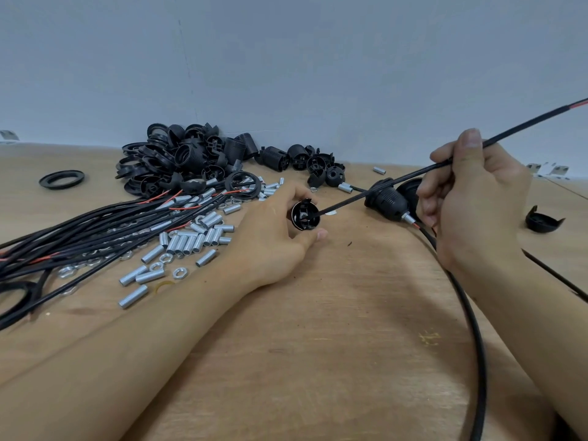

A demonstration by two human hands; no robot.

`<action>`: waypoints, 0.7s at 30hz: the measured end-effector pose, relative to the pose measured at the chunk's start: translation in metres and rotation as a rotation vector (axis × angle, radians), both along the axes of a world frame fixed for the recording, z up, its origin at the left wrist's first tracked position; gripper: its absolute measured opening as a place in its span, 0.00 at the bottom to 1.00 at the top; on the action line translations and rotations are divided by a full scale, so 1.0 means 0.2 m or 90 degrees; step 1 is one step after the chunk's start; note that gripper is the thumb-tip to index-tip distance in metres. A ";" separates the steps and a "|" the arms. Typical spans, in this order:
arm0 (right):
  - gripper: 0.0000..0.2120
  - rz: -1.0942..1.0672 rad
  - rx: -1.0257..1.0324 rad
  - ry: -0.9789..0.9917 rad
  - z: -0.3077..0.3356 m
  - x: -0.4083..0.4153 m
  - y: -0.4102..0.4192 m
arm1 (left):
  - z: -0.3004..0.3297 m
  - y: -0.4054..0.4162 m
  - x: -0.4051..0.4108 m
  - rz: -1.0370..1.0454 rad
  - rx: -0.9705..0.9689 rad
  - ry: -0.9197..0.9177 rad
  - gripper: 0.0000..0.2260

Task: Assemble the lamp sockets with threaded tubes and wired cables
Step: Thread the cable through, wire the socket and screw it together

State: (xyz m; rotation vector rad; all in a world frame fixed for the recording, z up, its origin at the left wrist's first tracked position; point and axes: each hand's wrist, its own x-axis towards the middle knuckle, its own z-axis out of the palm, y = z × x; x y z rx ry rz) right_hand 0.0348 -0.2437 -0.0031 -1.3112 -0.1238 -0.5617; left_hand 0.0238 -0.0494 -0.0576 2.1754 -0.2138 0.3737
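Observation:
My left hand (280, 224) grips a black socket cap (304, 215), its open side turned toward me. My right hand (471, 198) pinches a black cable (366, 192) whose end runs into the cap; the far end with a red wire goes off the upper right. An assembled black socket (386, 202) with a metal tube and cable lies on the wooden table (318, 329) between my hands. Loose threaded metal tubes (187, 241) and nuts lie at the left, beside a bundle of black cables (79, 237).
A heap of black socket parts (191, 160) sits at the back by the grey wall. A black ring (61, 179) lies far left and a black cap (541, 220) at the right. A thick cable (474, 329) curves past my right wrist.

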 end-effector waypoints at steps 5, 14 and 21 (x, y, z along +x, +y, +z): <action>0.18 -0.026 0.012 0.010 0.01 0.01 -0.01 | 0.00 0.00 0.00 -0.015 0.014 0.014 0.16; 0.18 -0.049 -0.092 -0.043 0.01 -0.01 0.00 | 0.00 0.00 0.00 0.019 0.003 -0.017 0.15; 0.16 -0.054 -0.065 -0.028 0.00 0.01 -0.01 | 0.00 0.00 0.00 0.007 0.003 -0.033 0.15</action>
